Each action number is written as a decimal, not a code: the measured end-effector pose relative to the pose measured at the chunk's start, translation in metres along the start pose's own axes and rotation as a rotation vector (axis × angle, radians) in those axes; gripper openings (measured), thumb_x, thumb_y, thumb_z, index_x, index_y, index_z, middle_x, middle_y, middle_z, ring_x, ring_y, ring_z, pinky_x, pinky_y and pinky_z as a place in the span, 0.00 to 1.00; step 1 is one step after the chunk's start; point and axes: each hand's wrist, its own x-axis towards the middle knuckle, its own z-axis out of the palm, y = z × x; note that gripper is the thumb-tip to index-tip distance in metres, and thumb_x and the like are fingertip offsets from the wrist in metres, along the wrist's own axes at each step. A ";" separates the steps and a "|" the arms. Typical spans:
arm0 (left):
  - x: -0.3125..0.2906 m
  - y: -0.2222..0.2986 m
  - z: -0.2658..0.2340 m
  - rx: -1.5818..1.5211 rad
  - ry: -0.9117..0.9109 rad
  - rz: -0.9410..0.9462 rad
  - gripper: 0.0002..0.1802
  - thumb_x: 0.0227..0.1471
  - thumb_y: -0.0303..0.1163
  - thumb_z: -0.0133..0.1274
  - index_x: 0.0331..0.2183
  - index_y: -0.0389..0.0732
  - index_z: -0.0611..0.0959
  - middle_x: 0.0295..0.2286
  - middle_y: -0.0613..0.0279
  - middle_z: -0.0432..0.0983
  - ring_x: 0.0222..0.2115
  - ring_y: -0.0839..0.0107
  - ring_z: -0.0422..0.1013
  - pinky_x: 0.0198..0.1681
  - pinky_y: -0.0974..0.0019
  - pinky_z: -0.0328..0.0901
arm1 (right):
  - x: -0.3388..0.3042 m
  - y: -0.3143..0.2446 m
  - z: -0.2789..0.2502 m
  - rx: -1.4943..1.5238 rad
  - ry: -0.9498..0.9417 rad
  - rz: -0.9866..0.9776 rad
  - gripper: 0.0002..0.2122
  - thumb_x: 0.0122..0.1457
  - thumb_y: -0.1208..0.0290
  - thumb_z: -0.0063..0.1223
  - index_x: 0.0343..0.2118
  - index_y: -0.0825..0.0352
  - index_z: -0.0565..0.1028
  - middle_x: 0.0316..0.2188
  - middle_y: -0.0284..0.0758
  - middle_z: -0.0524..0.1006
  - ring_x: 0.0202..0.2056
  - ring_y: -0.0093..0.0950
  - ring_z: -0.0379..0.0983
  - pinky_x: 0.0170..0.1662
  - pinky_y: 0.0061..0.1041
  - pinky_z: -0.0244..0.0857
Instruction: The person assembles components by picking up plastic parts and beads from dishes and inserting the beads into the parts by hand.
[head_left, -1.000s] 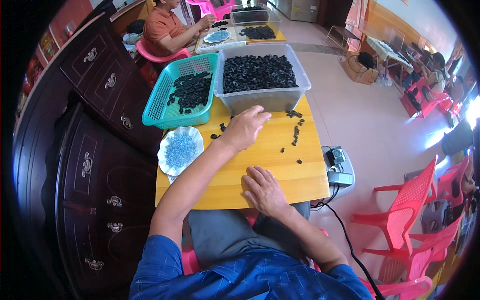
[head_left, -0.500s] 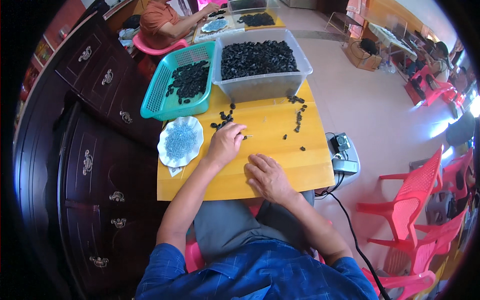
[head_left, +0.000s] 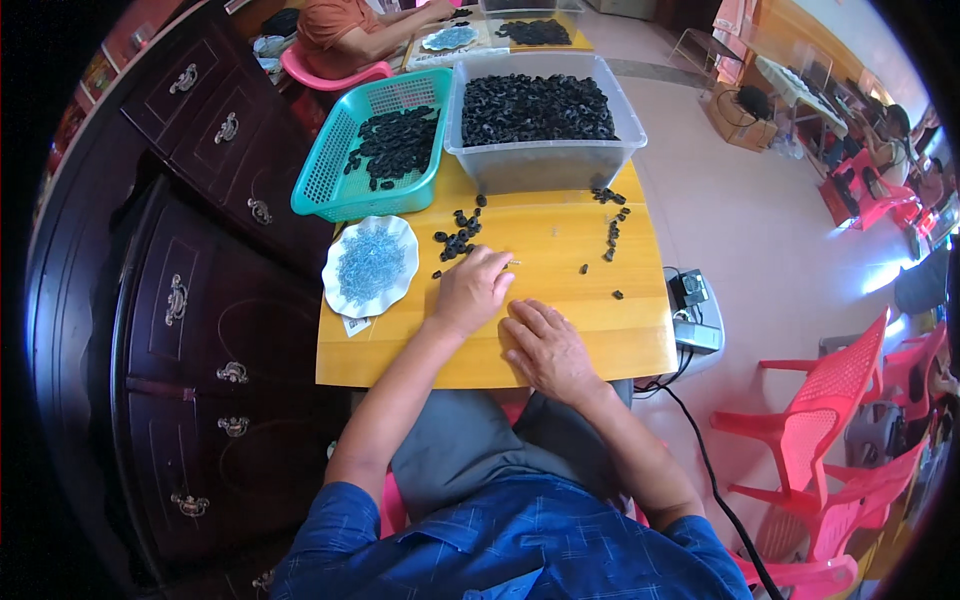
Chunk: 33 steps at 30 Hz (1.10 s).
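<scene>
My left hand (head_left: 472,294) is closed in a pinch above the table, beside a loose cluster of small black ring-like parts (head_left: 458,240). A thin, light-coloured pin (head_left: 514,262) pokes out past its fingertips; whether a black part is held with it I cannot tell. My right hand (head_left: 550,352) lies palm down on the wood near the front edge, fingers stretched out, holding nothing. Left of the cluster, a white scalloped plate (head_left: 408,282) carries a heap of small bluish see-through pieces (head_left: 368,266).
Behind my hands stand a green mesh basket (head_left: 318,204) and a clear plastic tub (head_left: 550,165), both with many black parts. A few parts (head_left: 612,240) lie along the right of the yellow table (head_left: 440,362). Dark drawers (head_left: 190,330) flank the left, pink chairs (head_left: 810,420) the right. Another person (head_left: 345,35) sits beyond.
The whole view has shifted slightly, with the table sitting a little higher and further right. My left hand still pinches near the cluster; my right hand stays resting on the wood.
</scene>
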 end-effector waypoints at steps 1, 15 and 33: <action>0.002 0.002 0.004 -0.002 -0.001 0.001 0.13 0.48 0.30 0.60 0.38 0.41 0.83 0.32 0.57 0.76 0.32 0.57 0.76 0.34 0.58 0.71 | 0.000 0.000 0.000 0.006 0.020 -0.004 0.19 0.56 0.65 0.56 0.49 0.64 0.71 0.55 0.44 0.68 0.58 0.44 0.62 0.61 0.42 0.57; -0.010 0.004 0.010 -0.084 0.072 -0.009 0.04 0.52 0.29 0.55 0.31 0.41 0.76 0.29 0.57 0.72 0.30 0.53 0.73 0.32 0.53 0.68 | 0.002 0.011 -0.009 0.196 0.080 -0.030 0.15 0.54 0.72 0.57 0.45 0.68 0.75 0.49 0.45 0.73 0.52 0.46 0.69 0.56 0.40 0.64; -0.068 -0.021 -0.029 -0.508 0.075 -0.347 0.05 0.55 0.26 0.53 0.32 0.34 0.77 0.22 0.55 0.75 0.21 0.68 0.73 0.27 0.65 0.67 | 0.106 0.030 0.024 0.025 0.213 0.216 0.11 0.53 0.71 0.56 0.40 0.64 0.78 0.38 0.40 0.76 0.41 0.40 0.74 0.44 0.38 0.69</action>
